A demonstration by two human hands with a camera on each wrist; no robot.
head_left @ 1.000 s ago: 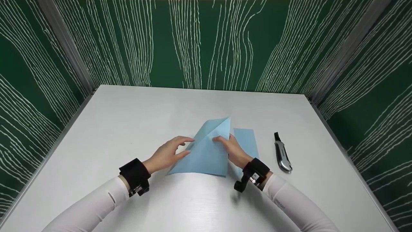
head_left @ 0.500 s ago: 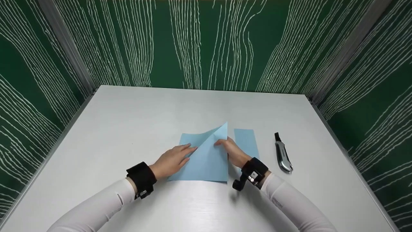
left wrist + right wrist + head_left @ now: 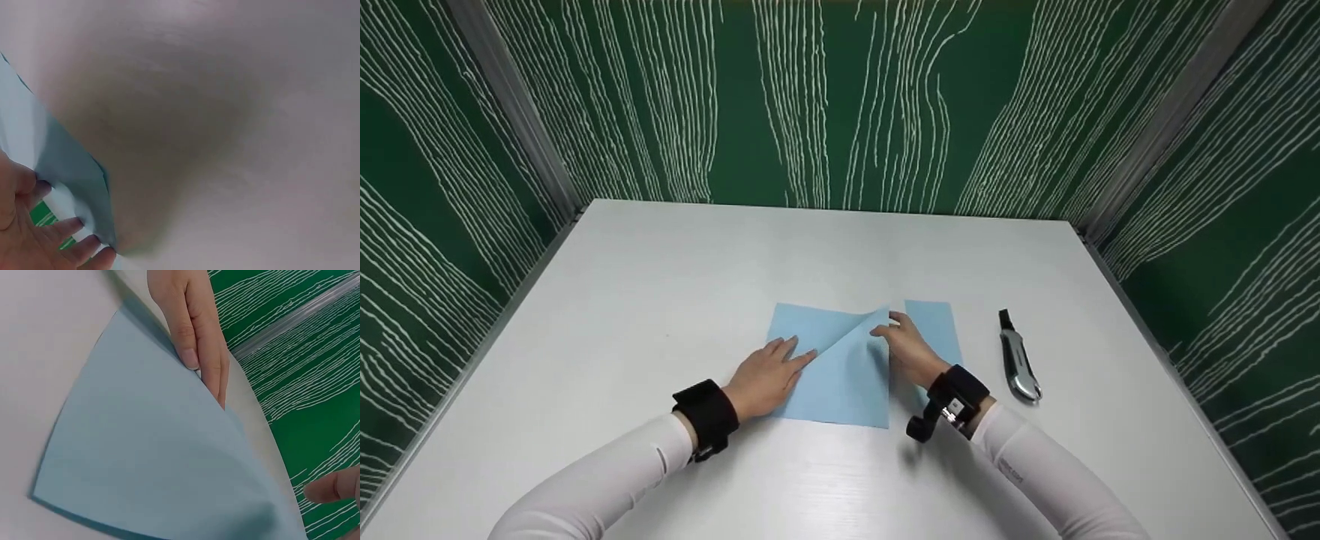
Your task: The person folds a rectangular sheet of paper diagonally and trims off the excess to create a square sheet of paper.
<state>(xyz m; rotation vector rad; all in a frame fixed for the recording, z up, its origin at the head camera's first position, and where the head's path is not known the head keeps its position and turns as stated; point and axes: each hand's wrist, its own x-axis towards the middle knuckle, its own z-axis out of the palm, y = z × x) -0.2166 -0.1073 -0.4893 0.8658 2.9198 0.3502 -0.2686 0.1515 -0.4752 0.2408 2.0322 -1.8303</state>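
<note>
A light blue sheet of paper (image 3: 840, 382) lies at the middle of the white table, its upper right part lifted along a slanting ridge. My left hand (image 3: 765, 379) rests on the sheet's left side with the fingers spread, and in the left wrist view its fingertips meet the paper's edge. By the raised right edge is my right hand (image 3: 911, 349), thumb just over the paper and fingers beside the edge. In the right wrist view its thumb (image 3: 332, 486) stands apart from the paper, and the left hand (image 3: 191, 332) presses the sheet's far edge.
A narrow blue paper strip (image 3: 934, 322) lies right of the sheet, partly behind the right hand. Farther right is a grey and black utility knife (image 3: 1018, 364). Green walls with white lines stand around the white table (image 3: 697, 255).
The sheet has come down flatter, with its raised corner lower. My left hand has moved right onto it, pressing its left side. My right hand's fingers have loosened from the edge.
</note>
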